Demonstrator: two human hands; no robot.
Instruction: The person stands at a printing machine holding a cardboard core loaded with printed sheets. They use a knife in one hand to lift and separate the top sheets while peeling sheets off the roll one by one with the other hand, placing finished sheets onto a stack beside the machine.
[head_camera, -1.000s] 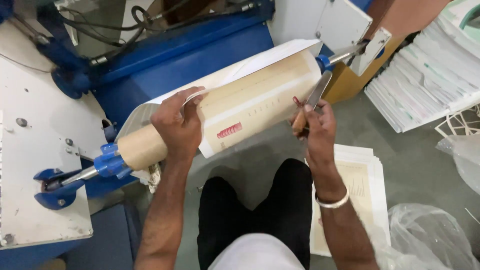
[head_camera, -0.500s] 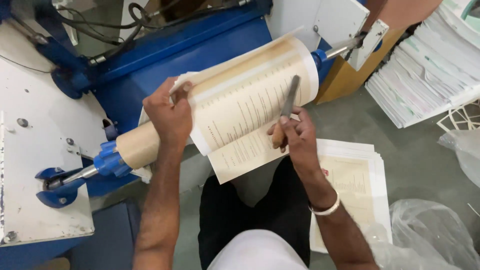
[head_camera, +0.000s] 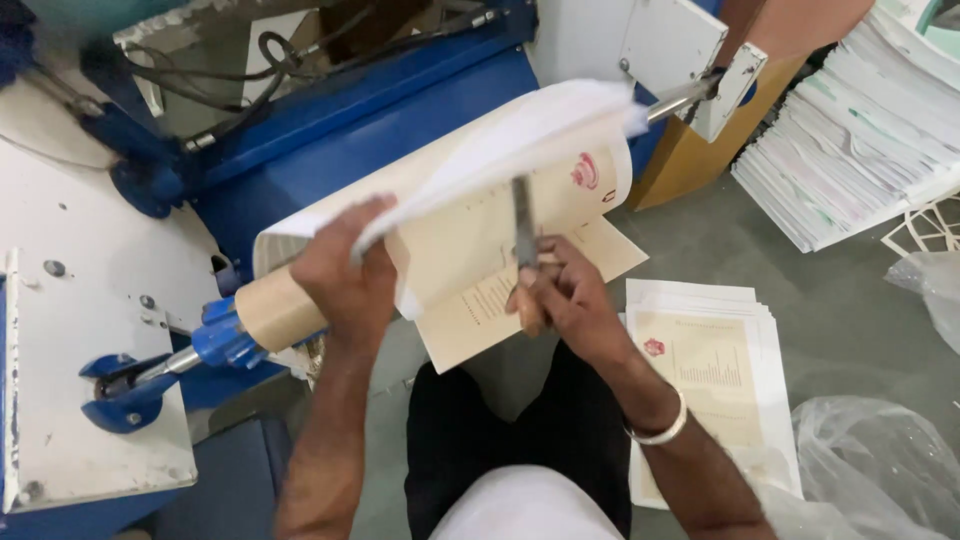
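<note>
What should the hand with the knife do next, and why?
Probably draw the knife further along the printed paper. The right hand holds the blade upright against the sheet on the roll, while the left hand lifts the white outer layers, so the sheet looks only partly cut free.

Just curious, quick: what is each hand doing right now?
Left hand: closed on white paper sheets lifted off the roll.
Right hand: closed on a wooden-handled knife.
</note>
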